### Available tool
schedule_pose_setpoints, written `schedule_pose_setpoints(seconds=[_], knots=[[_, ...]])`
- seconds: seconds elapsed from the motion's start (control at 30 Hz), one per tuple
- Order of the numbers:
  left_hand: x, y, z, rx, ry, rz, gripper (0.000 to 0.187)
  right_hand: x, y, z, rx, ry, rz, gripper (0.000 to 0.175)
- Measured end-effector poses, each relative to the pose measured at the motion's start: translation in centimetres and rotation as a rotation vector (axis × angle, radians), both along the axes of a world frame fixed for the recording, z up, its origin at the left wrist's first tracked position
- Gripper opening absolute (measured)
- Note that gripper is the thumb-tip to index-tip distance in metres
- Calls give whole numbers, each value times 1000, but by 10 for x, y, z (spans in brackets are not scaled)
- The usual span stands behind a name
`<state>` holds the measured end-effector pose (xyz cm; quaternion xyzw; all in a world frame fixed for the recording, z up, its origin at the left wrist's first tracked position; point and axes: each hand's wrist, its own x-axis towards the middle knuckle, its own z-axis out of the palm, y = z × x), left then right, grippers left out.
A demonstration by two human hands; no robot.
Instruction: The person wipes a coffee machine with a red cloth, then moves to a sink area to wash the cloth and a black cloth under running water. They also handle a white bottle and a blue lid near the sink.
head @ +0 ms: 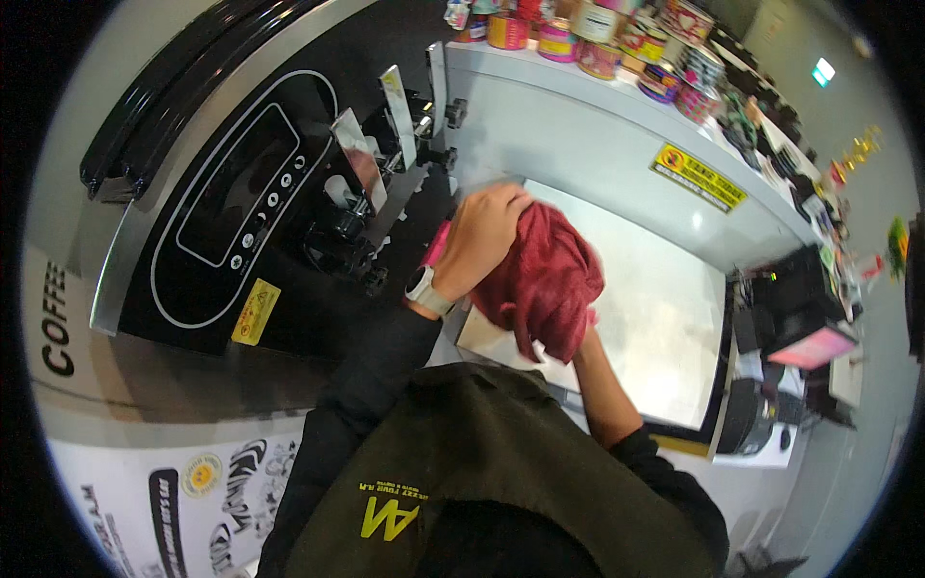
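Observation:
A crumpled dark red cloth [542, 278] is bunched between my hands, above a white countertop. My left hand [488, 227], with a pale-strapped watch at the wrist, has its fingers curled over the cloth's upper left edge. Part of a bright pink item [436, 244] shows beside that hand; what it is cannot be told. My right forearm [603, 390] comes up from the lower right, and the cloth covers nearly all of the right hand, so its grip is hidden. Whether anything lies inside the cloth does not show.
A black dispensing machine [246, 195] with a control panel and three metal levers [397, 115] stands at left. Beyond the white countertop [650, 311], a raised ledge [520, 61] bears several colourful cans [596, 58]. Black electronic equipment [795, 289] with a lit screen stands at right.

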<state>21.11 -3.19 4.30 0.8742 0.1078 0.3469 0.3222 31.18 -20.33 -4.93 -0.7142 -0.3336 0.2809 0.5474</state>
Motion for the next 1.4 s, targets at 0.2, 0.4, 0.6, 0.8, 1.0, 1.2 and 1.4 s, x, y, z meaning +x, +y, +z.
schedule_pose_setpoints(seconds=[0.2, 0.4, 0.6, 0.8, 1.0, 1.2, 1.4], knots=[[-66, -3, -44, -120, 89, 247, 18, 21, 43, -44, 433, 791, 242, 44], [-172, -39, -1, 217, 60, 605, 7, 34, 191, -41, 655, 375, 97, 40], [-284, -5, 11, 623, 47, 1290, 13, 40, 244, -41, 710, -656, 106, 64], [-306, 50, -42, 613, -254, 1494, 39, 89, 287, -51, 919, -1205, 60, 50], [-387, 67, -94, 838, -340, 1554, 28, 88, 322, -76, 1111, -1160, -71, 38], [-465, 59, -130, 657, -323, 1282, 32, 44, 297, -97, 597, -786, -123, 34], [-358, 64, -45, 1361, 84, 1289, 26, -12, 280, -35, 519, -414, -455, 7]])
